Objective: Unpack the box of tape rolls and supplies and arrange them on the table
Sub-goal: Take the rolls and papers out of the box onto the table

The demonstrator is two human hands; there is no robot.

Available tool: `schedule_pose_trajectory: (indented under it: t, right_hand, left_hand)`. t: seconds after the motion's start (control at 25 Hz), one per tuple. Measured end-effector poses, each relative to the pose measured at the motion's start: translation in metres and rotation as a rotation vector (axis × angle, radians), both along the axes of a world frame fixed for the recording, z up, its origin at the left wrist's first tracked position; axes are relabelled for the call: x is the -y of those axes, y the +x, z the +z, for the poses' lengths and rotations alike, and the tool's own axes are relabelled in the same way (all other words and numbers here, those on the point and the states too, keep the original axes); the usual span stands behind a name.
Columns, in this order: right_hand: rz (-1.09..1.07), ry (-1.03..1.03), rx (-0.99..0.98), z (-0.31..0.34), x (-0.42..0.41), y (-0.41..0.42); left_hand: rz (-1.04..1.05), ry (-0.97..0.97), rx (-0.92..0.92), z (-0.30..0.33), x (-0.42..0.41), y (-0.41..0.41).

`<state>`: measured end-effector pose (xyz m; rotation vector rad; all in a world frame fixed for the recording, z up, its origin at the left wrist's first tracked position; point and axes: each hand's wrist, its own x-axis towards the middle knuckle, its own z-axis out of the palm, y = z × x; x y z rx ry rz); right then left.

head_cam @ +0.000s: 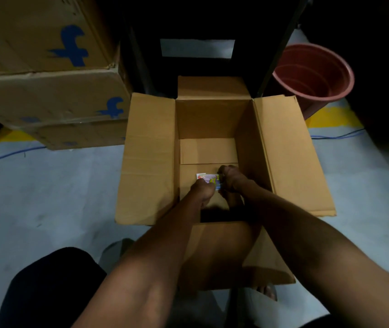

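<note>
An open brown cardboard box (283,150) stands on the floor in front of me with all its flaps folded out. Both my arms reach down into it. At the bottom lies a small flat packet (209,179) with white, pink, yellow and blue print. My left hand (203,191) is closed on the packet's near left part. My right hand (230,179) grips its right edge. The rest of the box floor shows bare cardboard. No tape rolls are visible.
Stacked cardboard boxes (46,74) with blue logos stand at the left. A red plastic bucket (314,74) sits at the back right beside a dark frame. A blue cable (11,155) runs across the grey floor. My dark-clothed knee (46,287) is at the lower left.
</note>
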<state>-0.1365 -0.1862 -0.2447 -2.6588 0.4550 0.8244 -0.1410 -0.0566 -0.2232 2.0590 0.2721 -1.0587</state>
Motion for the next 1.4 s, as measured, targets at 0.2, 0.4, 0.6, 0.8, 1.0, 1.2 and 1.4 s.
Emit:
schedule_pose_trajectory:
  t: [0.2,0.4,0.6,0.8,1.0,1.2,1.4]
  right_hand:
    - [0.052,-0.041,-0.002,-0.013,-0.003,0.002]
    - [0.051,-0.095,0.018,-0.018,0.003,-0.002]
    - [0.039,-0.158,-0.015,-0.016,-0.001,-0.002]
    - [-0.005,-0.076,-0.019,-0.012,0.002,0.002]
    - [-0.126,0.138,0.092,0.0,0.002,0.001]
    - [-0.443,0.41,0.299,0.039,-0.002,0.01]
    - [-0.764,0.869,0.275,0.162,-0.011,-0.018]
  left_hand:
    - [0.073,-0.014,-0.067,-0.012,-0.006,0.004]
    - [0.13,-0.043,-0.088,-0.017,-0.009,0.008]
    - [0.153,-0.073,-0.085,-0.019,-0.009,0.007]
    - [0.189,-0.104,-0.081,-0.022,-0.008,0.008]
    - [0.205,-0.184,0.083,-0.032,-0.01,0.009]
    - [0.389,-0.43,0.146,0.037,-0.01,0.009]
    - [0.423,-0.45,0.132,0.135,-0.015,-0.004]
